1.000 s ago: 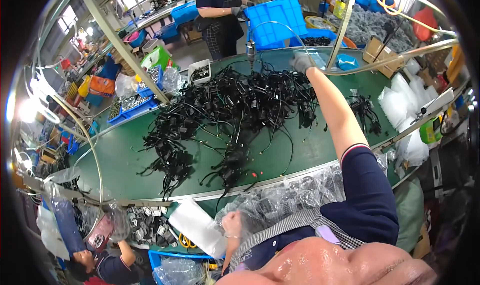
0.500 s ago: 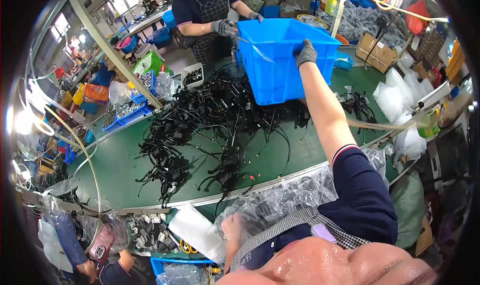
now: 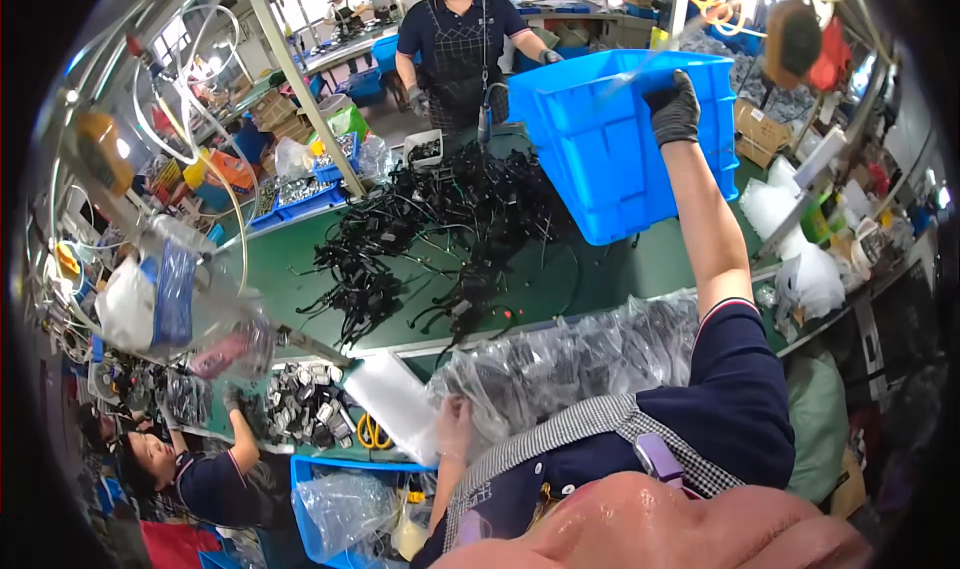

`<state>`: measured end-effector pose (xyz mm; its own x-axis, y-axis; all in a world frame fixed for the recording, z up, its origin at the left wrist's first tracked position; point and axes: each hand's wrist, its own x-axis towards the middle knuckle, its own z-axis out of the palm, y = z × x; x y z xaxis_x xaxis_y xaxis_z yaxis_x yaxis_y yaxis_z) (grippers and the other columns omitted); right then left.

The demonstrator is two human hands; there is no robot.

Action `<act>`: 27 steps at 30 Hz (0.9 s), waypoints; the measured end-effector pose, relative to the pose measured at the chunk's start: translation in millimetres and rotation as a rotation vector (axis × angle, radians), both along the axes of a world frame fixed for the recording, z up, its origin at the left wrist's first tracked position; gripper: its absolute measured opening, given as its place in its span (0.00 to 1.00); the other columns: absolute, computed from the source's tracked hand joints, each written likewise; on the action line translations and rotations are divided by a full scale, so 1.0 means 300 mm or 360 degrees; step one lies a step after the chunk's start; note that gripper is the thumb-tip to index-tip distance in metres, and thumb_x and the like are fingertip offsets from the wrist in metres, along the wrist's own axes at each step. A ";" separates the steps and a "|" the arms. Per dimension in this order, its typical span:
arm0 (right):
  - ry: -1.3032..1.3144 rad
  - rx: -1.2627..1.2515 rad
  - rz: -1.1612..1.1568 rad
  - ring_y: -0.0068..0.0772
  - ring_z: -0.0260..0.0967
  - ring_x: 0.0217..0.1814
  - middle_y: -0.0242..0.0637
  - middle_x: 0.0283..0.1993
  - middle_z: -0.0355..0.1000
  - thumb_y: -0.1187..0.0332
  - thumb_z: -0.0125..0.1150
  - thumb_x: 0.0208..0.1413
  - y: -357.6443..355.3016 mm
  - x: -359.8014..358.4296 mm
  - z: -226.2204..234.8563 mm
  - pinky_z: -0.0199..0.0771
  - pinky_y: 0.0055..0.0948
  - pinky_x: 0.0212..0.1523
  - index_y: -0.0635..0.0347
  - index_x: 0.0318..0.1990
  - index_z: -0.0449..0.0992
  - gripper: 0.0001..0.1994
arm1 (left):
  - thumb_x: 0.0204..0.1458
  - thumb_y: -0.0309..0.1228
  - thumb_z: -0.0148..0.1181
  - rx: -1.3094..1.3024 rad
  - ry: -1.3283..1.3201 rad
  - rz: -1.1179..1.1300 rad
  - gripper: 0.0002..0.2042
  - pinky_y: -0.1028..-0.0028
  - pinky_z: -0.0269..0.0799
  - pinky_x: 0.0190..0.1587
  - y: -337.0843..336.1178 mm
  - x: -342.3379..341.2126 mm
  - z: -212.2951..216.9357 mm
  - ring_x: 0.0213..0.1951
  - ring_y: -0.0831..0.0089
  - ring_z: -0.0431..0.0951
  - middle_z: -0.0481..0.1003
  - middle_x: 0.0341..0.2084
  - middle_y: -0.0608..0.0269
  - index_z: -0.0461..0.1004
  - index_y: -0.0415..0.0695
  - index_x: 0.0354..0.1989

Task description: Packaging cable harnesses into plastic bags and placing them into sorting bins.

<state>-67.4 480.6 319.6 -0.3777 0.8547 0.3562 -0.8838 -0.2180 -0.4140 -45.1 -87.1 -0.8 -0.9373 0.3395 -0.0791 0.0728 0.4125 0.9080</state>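
Note:
My right arm stretches over the green bench, and my right hand (image 3: 675, 109), in a dark glove, is closed on the rim of a large blue plastic bin (image 3: 640, 159). The bin hangs tilted above the bench. Beside a row of clear plastic-wrapped parts (image 3: 560, 369) is my bare left hand (image 3: 455, 426); its fingers are blurred, and whether they grip the plastic is unclear. A tangled heap of black cables (image 3: 430, 219) lies left of the bin. Across the bench stands a co-worker (image 3: 460, 49), one gloved hand near the bin's far rim.
A white foam sheet (image 3: 392, 404) and yellow-handled scissors (image 3: 373, 432) lie left of my left hand, near loose dark and grey parts (image 3: 305, 404). Below is a blue crate (image 3: 345, 499) with clear bags. White bags (image 3: 780, 214) sit at right; another person (image 3: 215, 479) works at lower left.
The view has shifted. The bin has moved right and tilted in my right hand. The co-worker's other hand has dropped away from the bin to their side. My left hand stays by the wrapped parts.

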 end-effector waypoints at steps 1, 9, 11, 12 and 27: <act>-0.0059 0.0017 -0.0012 0.43 0.69 0.35 0.38 0.37 0.72 0.63 0.62 0.44 -0.052 0.050 0.026 0.71 0.44 0.37 0.55 0.36 0.72 0.12 | 0.48 0.32 0.55 -0.0038 0.0003 -0.0058 0.13 0.72 0.69 0.34 0.013 0.007 0.044 0.30 0.69 0.75 0.75 0.28 0.57 0.68 0.38 0.39; -0.0213 -0.0015 0.0060 0.44 0.70 0.36 0.41 0.34 0.73 0.65 0.58 0.44 -0.349 0.454 0.077 0.70 0.49 0.37 0.54 0.31 0.72 0.07 | 0.43 0.27 0.58 0.0134 0.0433 -0.0346 0.13 0.74 0.69 0.28 -0.006 0.177 0.180 0.23 0.71 0.73 0.73 0.25 0.59 0.69 0.39 0.38; -0.0211 0.0018 0.0090 0.45 0.69 0.38 0.42 0.36 0.72 0.64 0.59 0.43 -0.356 0.560 0.044 0.70 0.49 0.39 0.54 0.31 0.72 0.08 | 0.44 0.26 0.57 0.0191 0.0389 -0.0322 0.12 0.75 0.68 0.28 -0.036 0.261 0.216 0.23 0.73 0.73 0.72 0.25 0.59 0.69 0.38 0.38; -0.0181 0.0050 0.0103 0.46 0.68 0.40 0.43 0.37 0.72 0.63 0.59 0.42 -0.345 0.610 0.027 0.69 0.48 0.40 0.54 0.32 0.72 0.09 | 0.44 0.25 0.57 0.0215 0.0418 -0.0269 0.12 0.75 0.68 0.28 -0.052 0.311 0.225 0.23 0.73 0.72 0.72 0.25 0.59 0.69 0.38 0.38; 0.0178 0.0212 0.0789 0.54 0.68 0.42 0.48 0.37 0.73 0.63 0.55 0.42 -0.430 1.007 -0.223 0.62 0.57 0.49 0.61 0.33 0.75 0.13 | 0.41 0.23 0.57 -0.0083 0.0455 0.0387 0.09 0.74 0.68 0.28 -0.012 1.430 0.325 0.23 0.70 0.71 0.70 0.26 0.58 0.70 0.39 0.33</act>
